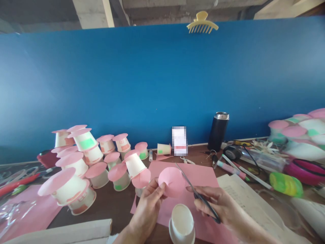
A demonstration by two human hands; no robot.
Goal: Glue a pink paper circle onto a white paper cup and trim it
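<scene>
Between thumb and fingers, my left hand (151, 204) pinches a round pink paper disc (174, 183) by its left edge. A pair of dark scissors (200, 198) is in my right hand (219, 203), with its blades pointing up and left at the disc's right edge. Whether the blades touch the paper I cannot tell. Just below the disc, a white paper cup (182, 220) stands upside down. Pink paper sheets (200, 173) lie flat under both hands.
Several paper cups with pink disc tops (82, 159) are stacked at the left. A black flask (218, 131) stands at the back, with pens (232, 169) and a green-yellow container (285, 184) to its right. A blue partition (142, 81) closes off the far side.
</scene>
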